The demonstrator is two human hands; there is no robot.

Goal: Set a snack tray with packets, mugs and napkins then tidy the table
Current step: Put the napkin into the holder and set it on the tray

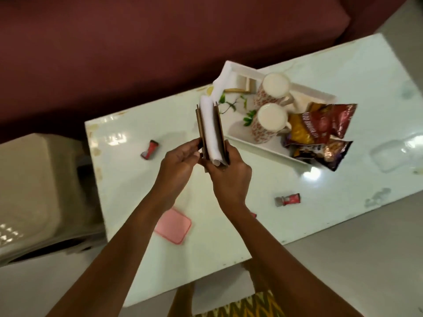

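Hands are meeting above the middle of the table [137, 124], both gripping a wooden napkin holder [220, 131] that is carrying a stack of white napkins [209, 126] between its two side boards. The left hand [180, 161] is curling its fingers [192, 147] against the left side of the holder near its lower end, and the right hand [231, 177] is wrapping round the lower right side, its fingers pressed together against the wood. The holder is tilting away from the person, with its far end pointing towards the tray [263, 149].

That white tray is sitting on the far right part of the table. Two patterned mugs, one at the back [273, 86] and one nearer [267, 122], are standing upright in it side by side. A red packet [329, 120], a yellow packet [297, 131] and a dark packet [325, 153] are lying piled at the tray's right end and hanging over its rim. A folded white cloth [225, 82] is draping over the tray's far left corner.

Two small red wrappers are lying loose on the table, one to the left of the hands [150, 149] and one to the right [288, 199]. A pink lid [172, 225] is showing beneath the left forearm. A maroon sofa [137, 42] is running behind the table, and a pale plastic chair [29, 179] is standing at its left end.
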